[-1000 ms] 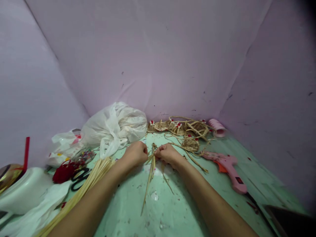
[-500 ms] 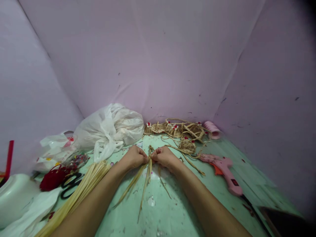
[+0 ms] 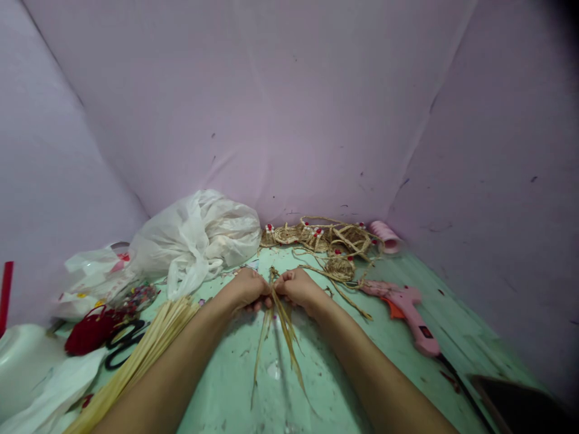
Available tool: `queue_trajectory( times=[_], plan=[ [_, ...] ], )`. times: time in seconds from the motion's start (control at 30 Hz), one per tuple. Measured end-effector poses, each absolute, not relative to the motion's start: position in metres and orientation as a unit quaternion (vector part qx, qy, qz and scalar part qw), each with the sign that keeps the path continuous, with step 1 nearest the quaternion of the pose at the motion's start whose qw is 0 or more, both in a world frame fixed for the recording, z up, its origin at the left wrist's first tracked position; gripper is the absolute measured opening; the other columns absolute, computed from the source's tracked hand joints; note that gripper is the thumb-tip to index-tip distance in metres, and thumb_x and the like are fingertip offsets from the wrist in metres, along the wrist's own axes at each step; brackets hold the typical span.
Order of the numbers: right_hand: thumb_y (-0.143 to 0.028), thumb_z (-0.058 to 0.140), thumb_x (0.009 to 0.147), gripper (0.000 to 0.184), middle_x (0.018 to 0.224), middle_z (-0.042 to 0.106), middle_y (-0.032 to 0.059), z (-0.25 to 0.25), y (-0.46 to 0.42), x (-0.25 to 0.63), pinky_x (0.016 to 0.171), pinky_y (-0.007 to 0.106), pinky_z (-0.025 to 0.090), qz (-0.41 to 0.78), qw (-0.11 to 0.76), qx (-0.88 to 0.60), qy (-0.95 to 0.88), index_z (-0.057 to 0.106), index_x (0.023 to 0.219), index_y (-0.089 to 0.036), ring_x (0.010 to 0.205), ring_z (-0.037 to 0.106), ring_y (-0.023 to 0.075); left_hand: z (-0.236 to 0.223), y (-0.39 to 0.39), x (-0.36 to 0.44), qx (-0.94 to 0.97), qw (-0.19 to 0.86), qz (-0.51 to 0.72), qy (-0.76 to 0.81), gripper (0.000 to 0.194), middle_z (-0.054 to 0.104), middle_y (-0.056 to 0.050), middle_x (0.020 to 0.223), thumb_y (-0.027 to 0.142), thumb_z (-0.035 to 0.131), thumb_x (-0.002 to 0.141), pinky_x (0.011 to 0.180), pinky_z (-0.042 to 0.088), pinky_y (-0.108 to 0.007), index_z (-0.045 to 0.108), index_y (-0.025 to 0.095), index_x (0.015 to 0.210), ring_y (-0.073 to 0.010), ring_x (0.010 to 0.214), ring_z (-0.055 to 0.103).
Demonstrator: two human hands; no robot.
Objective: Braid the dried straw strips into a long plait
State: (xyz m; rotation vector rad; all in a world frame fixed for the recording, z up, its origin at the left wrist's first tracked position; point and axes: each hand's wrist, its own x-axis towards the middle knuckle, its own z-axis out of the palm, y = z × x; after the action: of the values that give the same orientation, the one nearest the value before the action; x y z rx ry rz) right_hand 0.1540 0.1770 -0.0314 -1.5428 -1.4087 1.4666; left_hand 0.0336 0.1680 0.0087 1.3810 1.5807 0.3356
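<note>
Thin straw-coloured fibre strands [image 3: 286, 334] hang down from between my two hands, their loose ends spread over the green table. My left hand [image 3: 250, 289] is closed, its fingertips pinching the strands from the left. From the right, my right hand [image 3: 296, 288] pinches them too, almost touching the left. A short twisted piece [image 3: 274, 272] of the same fibre pokes up just beyond the fingers. The exact spot where the strands cross is covered by my fingertips. A bundle of pale straw [image 3: 154, 349] lies beside my left forearm.
A pink glue gun [image 3: 407, 301] with a black cord lies to the right. Braided straw pieces with red and white beads [image 3: 316, 235] and a pink thread spool [image 3: 385, 237] line the back wall. Leftward are a white plastic bag [image 3: 203, 235], black-handled scissors [image 3: 124, 343] and red yarn [image 3: 93, 330].
The hanging strands have swung: several that fanned to the left now fall to the right, below my right hand. Both hands stay close together in nearly the same place.
</note>
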Motion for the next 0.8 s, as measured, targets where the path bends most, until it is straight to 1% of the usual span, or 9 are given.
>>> queue_trajectory(
  times=[0.1, 0.2, 0.3, 0.37, 0.43, 0.5, 0.6, 0.7, 0.8],
  plan=[
    [-0.009, 0.048, 0.058, 0.009, 0.034, 0.037, -0.0062, -0.029, 0.176, 0.154, 0.033, 0.018, 0.021, 0.566, 0.296, -0.571, -0.516, 0.048, 0.051, -0.014, 0.03, 0.028, 0.0042, 0.007, 0.169, 0.035, 0.566, 0.469, 0.165, 0.658, 0.015, 0.04, 0.002, 0.033, 0.012, 0.047, 0.057, 0.032, 0.021, -0.019, 0.046, 0.012, 0.041, -0.0059, 0.027, 0.032],
    [-0.009, 0.048, 0.058, 0.008, 0.033, 0.036, -0.0067, -0.028, 0.177, 0.155, 0.032, 0.017, 0.02, 0.578, 0.299, -0.567, -0.505, 0.048, 0.052, -0.014, 0.029, 0.028, 0.004, -0.002, 0.174, 0.034, 0.567, 0.437, 0.191, 0.672, 0.017, 0.034, 0.005, 0.03, 0.009, 0.052, 0.054, 0.033, 0.02, -0.019, 0.043, 0.014, 0.041, -0.0046, 0.028, 0.028],
    [-0.011, 0.048, 0.059, 0.006, 0.032, 0.037, -0.0071, -0.028, 0.177, 0.157, 0.031, 0.017, 0.02, 0.6, 0.3, -0.556, -0.491, 0.049, 0.054, -0.014, 0.029, 0.027, 0.0035, -0.01, 0.177, 0.032, 0.557, 0.412, 0.233, 0.683, 0.015, 0.034, 0.008, 0.031, 0.011, 0.06, 0.05, 0.032, 0.019, -0.017, 0.045, 0.014, 0.049, -0.0034, 0.029, 0.027],
    [-0.011, 0.049, 0.059, 0.007, 0.032, 0.036, -0.0073, -0.029, 0.177, 0.157, 0.031, 0.016, 0.019, 0.612, 0.304, -0.546, -0.484, 0.049, 0.053, -0.014, 0.028, 0.026, 0.0031, -0.013, 0.176, 0.031, 0.534, 0.441, 0.247, 0.678, 0.014, 0.036, 0.009, 0.032, 0.014, 0.06, 0.053, 0.032, 0.019, -0.016, 0.047, 0.015, 0.059, -0.0041, 0.027, 0.029],
    [-0.011, 0.048, 0.059, 0.008, 0.032, 0.036, -0.0072, -0.029, 0.177, 0.158, 0.031, 0.016, 0.019, 0.616, 0.308, -0.54, -0.485, 0.048, 0.052, -0.014, 0.028, 0.026, 0.0031, -0.013, 0.174, 0.031, 0.507, 0.495, 0.242, 0.663, 0.012, 0.036, 0.009, 0.031, 0.015, 0.056, 0.058, 0.03, 0.018, -0.016, 0.049, 0.016, 0.067, -0.0051, 0.025, 0.028],
    [-0.011, 0.047, 0.059, 0.008, 0.032, 0.036, -0.007, -0.03, 0.177, 0.158, 0.03, 0.016, 0.019, 0.618, 0.307, -0.536, -0.486, 0.048, 0.052, -0.014, 0.028, 0.027, 0.0031, -0.013, 0.173, 0.031, 0.486, 0.545, 0.234, 0.642, 0.01, 0.038, 0.008, 0.031, 0.015, 0.054, 0.061, 0.029, 0.017, -0.015, 0.051, 0.015, 0.07, -0.0052, 0.025, 0.029],
    [-0.011, 0.045, 0.059, 0.008, 0.032, 0.036, -0.0069, -0.031, 0.178, 0.158, 0.03, 0.016, 0.018, 0.623, 0.303, -0.53, -0.489, 0.047, 0.051, -0.014, 0.027, 0.026, 0.0029, -0.014, 0.172, 0.031, 0.476, 0.596, 0.223, 0.607, 0.002, 0.048, 0.003, 0.039, 0.014, 0.053, 0.062, 0.028, 0.02, -0.015, 0.051, 0.013, 0.062, -0.0046, 0.028, 0.035],
    [-0.011, 0.045, 0.058, 0.008, 0.031, 0.035, -0.0072, -0.033, 0.179, 0.159, 0.03, 0.016, 0.018, 0.626, 0.304, -0.524, -0.491, 0.047, 0.051, -0.014, 0.027, 0.026, 0.0027, -0.016, 0.173, 0.031, 0.477, 0.59, 0.206, 0.618, 0.015, 0.048, 0.001, 0.038, 0.015, 0.053, 0.063, 0.028, 0.023, -0.017, 0.048, 0.012, 0.05, -0.0049, 0.027, 0.036],
    [-0.012, 0.047, 0.059, 0.007, 0.032, 0.035, -0.0075, -0.034, 0.18, 0.159, 0.029, 0.016, 0.017, 0.629, 0.306, -0.526, -0.484, 0.048, 0.052, -0.014, 0.027, 0.025, 0.0029, -0.017, 0.174, 0.031, 0.49, 0.553, 0.218, 0.638, 0.02, 0.044, 0.003, 0.034, 0.015, 0.054, 0.062, 0.027, 0.022, -0.018, 0.044, 0.014, 0.045, -0.006, 0.025, 0.034]
  ],
)
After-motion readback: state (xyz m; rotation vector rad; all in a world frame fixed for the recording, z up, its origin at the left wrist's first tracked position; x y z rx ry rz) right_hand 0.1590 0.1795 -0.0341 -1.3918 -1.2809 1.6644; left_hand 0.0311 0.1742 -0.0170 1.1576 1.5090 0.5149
